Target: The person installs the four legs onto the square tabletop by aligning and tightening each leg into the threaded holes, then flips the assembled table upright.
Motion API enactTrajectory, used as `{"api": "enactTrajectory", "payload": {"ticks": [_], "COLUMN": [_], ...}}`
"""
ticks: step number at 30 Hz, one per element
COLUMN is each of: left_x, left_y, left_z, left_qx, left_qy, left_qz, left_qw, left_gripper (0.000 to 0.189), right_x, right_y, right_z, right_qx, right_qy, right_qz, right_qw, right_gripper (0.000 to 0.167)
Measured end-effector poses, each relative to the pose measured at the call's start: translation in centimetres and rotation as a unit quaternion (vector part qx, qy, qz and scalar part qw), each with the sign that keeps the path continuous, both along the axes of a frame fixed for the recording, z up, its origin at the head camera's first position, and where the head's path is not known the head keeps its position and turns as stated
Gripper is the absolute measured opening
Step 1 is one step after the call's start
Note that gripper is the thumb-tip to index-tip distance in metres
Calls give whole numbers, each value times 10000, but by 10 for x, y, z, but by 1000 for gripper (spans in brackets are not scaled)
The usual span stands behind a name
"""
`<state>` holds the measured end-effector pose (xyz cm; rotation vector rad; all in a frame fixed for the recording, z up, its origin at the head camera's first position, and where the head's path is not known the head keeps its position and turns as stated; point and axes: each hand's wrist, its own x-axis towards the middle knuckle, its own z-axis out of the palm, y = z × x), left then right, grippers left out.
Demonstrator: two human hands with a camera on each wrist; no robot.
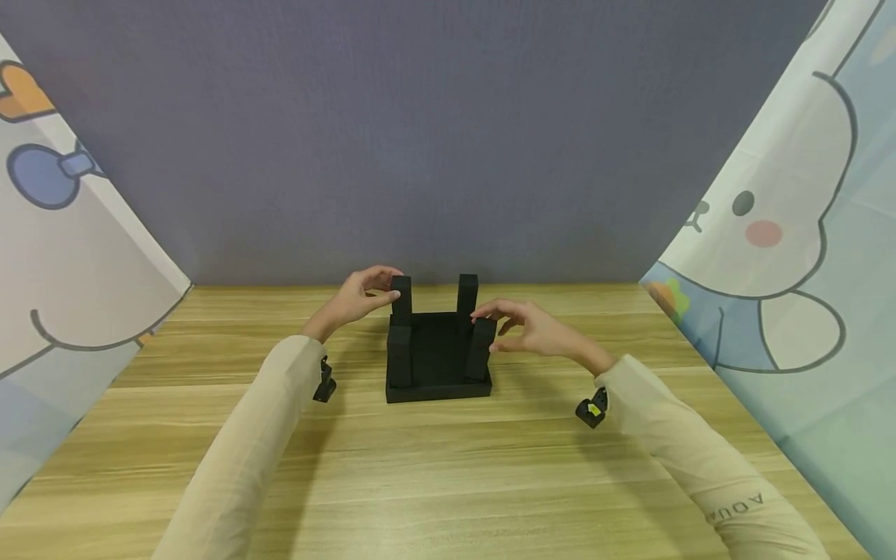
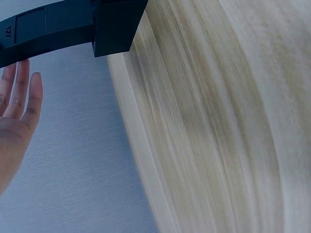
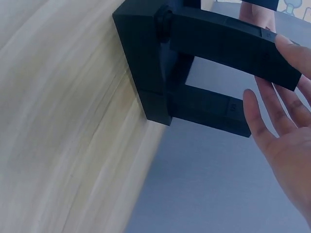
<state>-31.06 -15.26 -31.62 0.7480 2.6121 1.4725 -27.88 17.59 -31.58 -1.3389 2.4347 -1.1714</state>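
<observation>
Where the grey backdrop (image 1: 420, 155) meets the wood-grain tabletop (image 1: 448, 474), cartoon-print cloths (image 1: 805, 194) flank both sides. Black square base (image 1: 438, 393) sits on the tabletop, roughly centred, near the backdrop: low rim, four posts standing up, one per corner. Left hand (image 1: 358, 297) pinches the top of the rear-left post (image 1: 401, 307), thumb near side, fingers behind. Right hand (image 1: 537, 328) grips the upper end of the front-right post (image 1: 481, 351), thumb one side, fingers opposite. Front-left post (image 1: 400, 358) untouched; right fingertips come close to the rear-right post (image 1: 467, 297), contact unclear. Left wrist camera (image 1: 324, 383) and right wrist camera (image 1: 593, 408) next. Smallest: rounded fitting (image 3: 164, 20) at the front-right post's foot; can't tell if that joint is fully seated.

Risks, my read: grips are high and diagonal, so uneven pull could twist or skid the base; nothing visible anchors it. Side load up there has long leverage, could work a loose joint free. Left pinch looks light; may slip under force.
</observation>
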Motion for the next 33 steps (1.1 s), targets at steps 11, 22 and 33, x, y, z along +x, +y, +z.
{"api": "enactTrajectory", "payload": {"ticks": [11, 22, 33], "left_x": [2, 1, -1], "left_y": [1, 0, -2], "left_z": [2, 2, 0], "left_qx": [-36, -37, -80], "left_qy": [-1, -6, 13], "left_qz": [7, 16, 9], "left_qw": [10000, 10000, 10000], "left_gripper": [41, 42, 42], "right_x": [10, 27, 1], "right_y": [-9, -14, -4], "right_z": [-13, 12, -2], "right_qx": [-678, -450, -95], "right_qy": [126, 245, 320], "right_qz": [-802, -602, -316], "right_qw": [9944, 9969, 9989], "right_gripper": [49, 49, 46]}}
